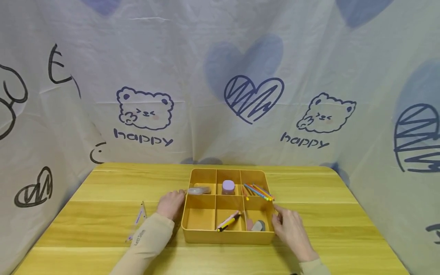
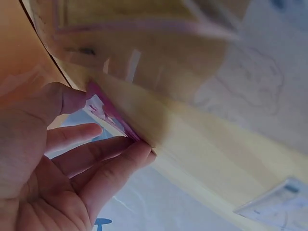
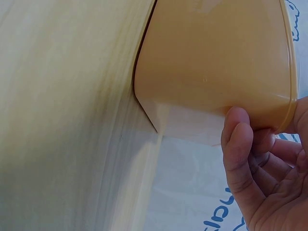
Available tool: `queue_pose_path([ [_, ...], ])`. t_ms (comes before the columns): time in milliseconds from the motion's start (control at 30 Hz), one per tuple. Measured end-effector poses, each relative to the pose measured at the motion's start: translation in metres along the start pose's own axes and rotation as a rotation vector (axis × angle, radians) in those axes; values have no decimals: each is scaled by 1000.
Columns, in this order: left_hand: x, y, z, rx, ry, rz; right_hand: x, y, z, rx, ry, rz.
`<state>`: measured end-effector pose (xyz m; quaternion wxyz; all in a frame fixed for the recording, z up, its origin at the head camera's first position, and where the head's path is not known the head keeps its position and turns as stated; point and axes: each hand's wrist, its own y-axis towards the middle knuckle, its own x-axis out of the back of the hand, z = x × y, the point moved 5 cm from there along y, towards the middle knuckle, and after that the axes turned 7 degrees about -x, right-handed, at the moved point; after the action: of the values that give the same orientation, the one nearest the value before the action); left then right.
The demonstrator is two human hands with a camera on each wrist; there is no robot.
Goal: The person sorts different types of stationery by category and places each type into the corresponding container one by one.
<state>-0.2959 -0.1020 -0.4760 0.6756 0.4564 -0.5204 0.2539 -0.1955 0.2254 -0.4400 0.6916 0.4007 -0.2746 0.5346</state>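
Observation:
A yellow-orange divided box (image 1: pixel 227 237) sits on the table. My left hand (image 1: pixel 172 204) is beside its left wall; in the left wrist view its thumb and fingers pinch a flat, pink-edged piece (image 2: pixel 111 113) whose kind I cannot tell. My right hand (image 1: pixel 292 227) grips the box's right side near the front, fingertips on the outer wall (image 3: pixel 207 62). Its compartments hold a clear item (image 1: pixel 199 190), a lilac-topped container (image 1: pixel 228 186), several colored pens (image 1: pixel 258 191), a yellow-and-black pen (image 1: pixel 228 223) with a pink one, and a grey-and-white eraser-like piece (image 1: pixel 258 226).
A clear set square (image 1: pixel 138 221) lies on the wooden table (image 1: pixel 96 214) near my left sleeve. Printed white cloth (image 1: pixel 199 133) hangs behind the table and at both sides. Something transparent with a pink edge (image 2: pixel 144 23) crosses the top of the left wrist view.

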Motion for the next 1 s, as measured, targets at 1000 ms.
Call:
queue_pose_path([
  [1000, 14, -9, 21, 230, -263, -1, 1, 0, 0, -5, 8, 11],
])
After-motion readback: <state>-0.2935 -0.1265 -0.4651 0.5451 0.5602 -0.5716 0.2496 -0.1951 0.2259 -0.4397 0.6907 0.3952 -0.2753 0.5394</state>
